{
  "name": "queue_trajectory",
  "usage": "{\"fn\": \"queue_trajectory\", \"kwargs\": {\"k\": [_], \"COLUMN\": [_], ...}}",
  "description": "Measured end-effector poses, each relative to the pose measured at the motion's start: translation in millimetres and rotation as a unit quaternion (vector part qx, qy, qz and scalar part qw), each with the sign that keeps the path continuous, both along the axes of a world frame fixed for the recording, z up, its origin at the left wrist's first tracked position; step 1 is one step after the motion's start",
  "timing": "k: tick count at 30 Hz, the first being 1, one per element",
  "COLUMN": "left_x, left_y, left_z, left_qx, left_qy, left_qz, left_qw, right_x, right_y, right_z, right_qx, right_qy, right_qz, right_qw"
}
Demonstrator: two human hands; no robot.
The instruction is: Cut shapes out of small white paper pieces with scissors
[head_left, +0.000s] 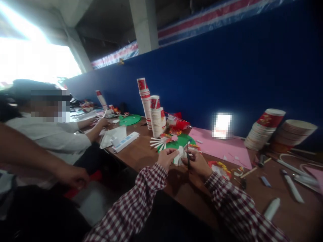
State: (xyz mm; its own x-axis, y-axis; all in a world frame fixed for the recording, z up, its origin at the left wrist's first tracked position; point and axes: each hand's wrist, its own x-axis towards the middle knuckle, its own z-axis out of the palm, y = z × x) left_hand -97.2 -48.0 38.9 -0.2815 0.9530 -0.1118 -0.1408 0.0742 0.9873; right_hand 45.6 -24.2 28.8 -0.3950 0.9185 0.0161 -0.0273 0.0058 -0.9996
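Observation:
My left hand [166, 159] is closed on a small piece of white paper [179, 156], pinched between thumb and fingers over the table edge. My right hand [199, 164] grips dark scissors [188, 155], their blades pointing up beside the paper's right side. Whether the blades touch the paper I cannot tell. Just beyond my hands lies a round green sheet [185, 138]. A paper cup cut into white strips [161, 142], with red and yellow pieces around it, rests on that sheet. Right of my right hand is a red and yellow ring-like decoration [222, 168].
Stacked paper cups [156, 117] stand behind the green sheet, more cups [262, 131] at right. A pink sheet [214, 146] holds a bright phone-like screen [222, 125]. A power strip [125, 142] lies left; a white marker [292, 186] lies right. Two other people are at left.

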Motion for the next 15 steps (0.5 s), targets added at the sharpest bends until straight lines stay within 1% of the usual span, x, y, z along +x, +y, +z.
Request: {"fn": "queue_trajectory", "kwargs": {"k": [6,15], "left_x": [8,13], "left_y": [11,21], "left_z": [-2.9,-11.0], "left_qx": [-0.009,-0.011], "left_qy": [-0.04,-0.063], "left_qz": [-0.028,-0.028], "left_qw": [0.999,0.998], "right_x": [16,12], "right_y": [5,11], "right_z": [-1.5,-6.7], "right_qx": [-0.012,0.01], "right_qy": [-0.004,-0.021], "right_qz": [-0.023,0.008], "right_qw": [1.0,1.0]}}
